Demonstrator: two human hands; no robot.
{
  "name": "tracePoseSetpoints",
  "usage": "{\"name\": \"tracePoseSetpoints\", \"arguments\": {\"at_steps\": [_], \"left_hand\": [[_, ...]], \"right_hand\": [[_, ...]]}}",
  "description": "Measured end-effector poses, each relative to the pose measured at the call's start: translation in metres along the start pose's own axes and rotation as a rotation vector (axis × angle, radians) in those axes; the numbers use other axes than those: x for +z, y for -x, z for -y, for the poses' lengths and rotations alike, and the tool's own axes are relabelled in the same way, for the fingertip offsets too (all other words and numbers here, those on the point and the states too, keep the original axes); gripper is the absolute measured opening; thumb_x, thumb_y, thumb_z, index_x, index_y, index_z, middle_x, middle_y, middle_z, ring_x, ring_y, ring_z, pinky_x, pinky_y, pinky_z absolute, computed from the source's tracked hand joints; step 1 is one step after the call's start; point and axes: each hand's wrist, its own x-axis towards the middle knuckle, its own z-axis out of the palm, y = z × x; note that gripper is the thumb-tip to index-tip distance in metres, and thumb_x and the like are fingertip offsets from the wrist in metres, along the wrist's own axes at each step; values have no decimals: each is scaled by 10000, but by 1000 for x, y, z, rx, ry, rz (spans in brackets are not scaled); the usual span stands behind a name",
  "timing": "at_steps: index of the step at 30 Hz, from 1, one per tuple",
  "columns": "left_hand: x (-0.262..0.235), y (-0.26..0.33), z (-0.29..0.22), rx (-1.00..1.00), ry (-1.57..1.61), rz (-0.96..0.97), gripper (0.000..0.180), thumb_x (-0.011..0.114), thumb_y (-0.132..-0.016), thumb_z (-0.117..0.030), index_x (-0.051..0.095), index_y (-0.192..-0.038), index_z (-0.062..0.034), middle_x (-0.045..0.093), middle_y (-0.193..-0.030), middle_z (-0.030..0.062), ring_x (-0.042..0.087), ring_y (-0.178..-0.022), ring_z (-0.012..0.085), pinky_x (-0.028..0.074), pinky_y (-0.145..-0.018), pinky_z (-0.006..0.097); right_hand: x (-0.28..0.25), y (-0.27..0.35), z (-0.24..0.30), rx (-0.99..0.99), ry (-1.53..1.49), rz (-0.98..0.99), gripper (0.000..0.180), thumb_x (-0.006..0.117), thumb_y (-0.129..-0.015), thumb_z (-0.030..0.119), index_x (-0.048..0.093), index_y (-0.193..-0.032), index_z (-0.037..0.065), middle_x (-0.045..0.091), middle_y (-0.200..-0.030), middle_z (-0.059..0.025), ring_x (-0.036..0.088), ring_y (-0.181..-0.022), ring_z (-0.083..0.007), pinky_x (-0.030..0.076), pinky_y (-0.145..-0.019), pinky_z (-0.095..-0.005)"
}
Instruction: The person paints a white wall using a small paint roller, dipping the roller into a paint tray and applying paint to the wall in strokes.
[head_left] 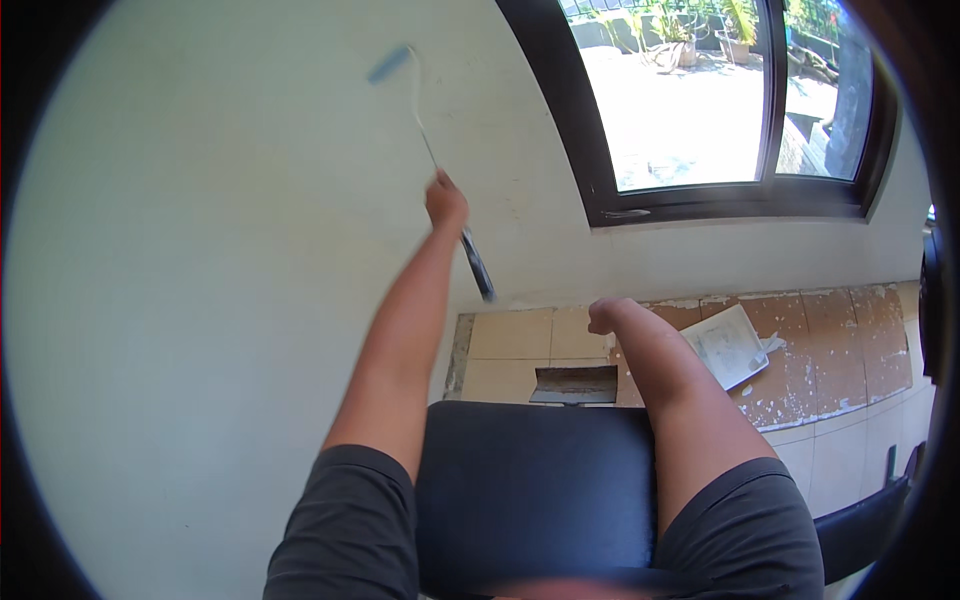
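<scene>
A paint roller is in my left hand, whose fingers are wrapped round it near the top of its dark handle. From there its thin bent wire frame runs up to a blue-grey roller sleeve, slightly blurred, against the pale wall. My right hand hangs lower, near the foot of the wall, bent at the wrist. Its fingers are mostly hidden, and no object shows in it. Between my arms lies a black padded seat.
A dark-framed sliding window sits in the wall at upper right. A white paint tray rests on a brown, paint-spattered floor covering over beige tiles. A dark footrest juts out beyond the seat. Black furniture parts stand at right.
</scene>
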Motion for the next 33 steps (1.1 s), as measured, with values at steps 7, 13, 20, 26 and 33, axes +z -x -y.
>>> {"name": "tracePoseSetpoints", "arguments": {"at_steps": [7,13,20,26,33], "left_hand": [[-135,-148,-106,-90,366,12,550,336,-1044,-504,566,-921,-20,555,-639,95,542,-483,256,497,-447,400],[-100,-102,-46,11,-71,-15,590,322,-1052,-421,661,-1004,60,678,-1015,284,662,-929,461,538,-808,532],[-27,45,63,31,-174,52,539,316,-1062,-394,664,-1019,16,663,-1059,286,612,-1052,465,481,-921,545],[-79,-46,0,150,-250,-59,537,322,-1059,-392,664,-1018,20,670,-1049,280,625,-1031,469,494,-904,550],[-172,-130,-131,152,-73,-73,555,334,-1054,-367,680,-933,50,681,-899,297,670,-892,459,535,-813,531]], "right_hand": [[-12,8,23,3,33,57,387,579,-876,241,686,-1212,82,614,-1337,-134,572,-1246,-313,484,-1030,-439],[-14,6,36,-35,34,42,379,586,-882,259,692,-1203,87,619,-1331,-128,578,-1238,-309,485,-1027,-437],[0,-1,24,-55,62,37,422,587,-880,344,709,-1138,33,650,-1258,-179,602,-1184,-348,489,-1000,-456],[3,-2,22,-6,92,76,353,583,-877,234,709,-1174,94,630,-1314,-127,596,-1215,-305,499,-1011,-432],[-1,-2,36,-59,100,85,355,597,-869,259,715,-1165,101,631,-1315,-124,597,-1212,-305,499,-1008,-437]]}}
